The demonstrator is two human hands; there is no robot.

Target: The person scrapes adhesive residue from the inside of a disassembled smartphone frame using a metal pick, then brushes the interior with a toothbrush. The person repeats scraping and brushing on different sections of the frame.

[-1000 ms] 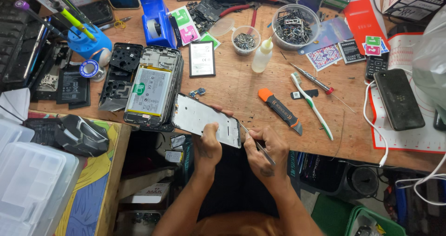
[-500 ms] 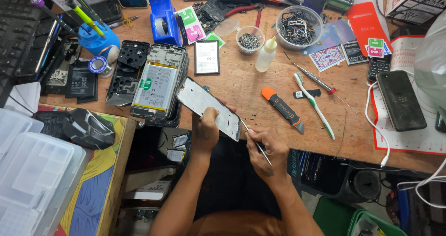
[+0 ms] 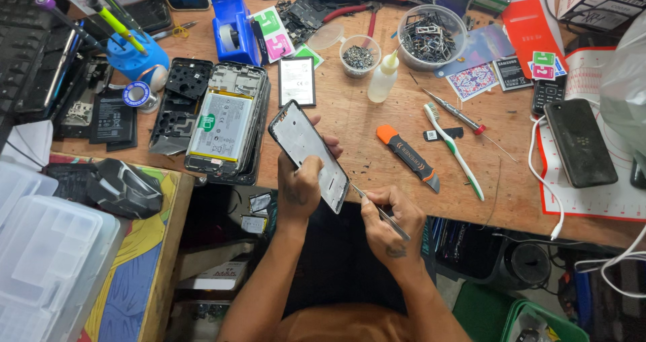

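Note:
My left hand (image 3: pixel 301 184) grips a phone frame (image 3: pixel 306 148), a flat silver-grey panel with a black rim, tilted over the front edge of the wooden bench (image 3: pixel 404 187). My right hand (image 3: pixel 390 215) pinches thin metal tweezers (image 3: pixel 377 209), whose tip touches the frame's lower right corner. An opened phone body with a white battery (image 3: pixel 223 121) lies just left of the frame on the bench.
On the bench: an orange-and-grey knife (image 3: pixel 407 156), a green toothbrush (image 3: pixel 454 150), a small screwdriver (image 3: pixel 457 116), a glue bottle (image 3: pixel 383 81), bowls of small parts (image 3: pixel 431 38), a blue tape dispenser (image 3: pixel 235 29), a black phone (image 3: pixel 580 142) on a white mat. Clear plastic boxes (image 3: pixel 40 248) stand at the lower left.
The frame has swung from lying nearly flat and level to a steeper tilt, its top end up and left. My right hand with the tweezers stays at its lower right corner.

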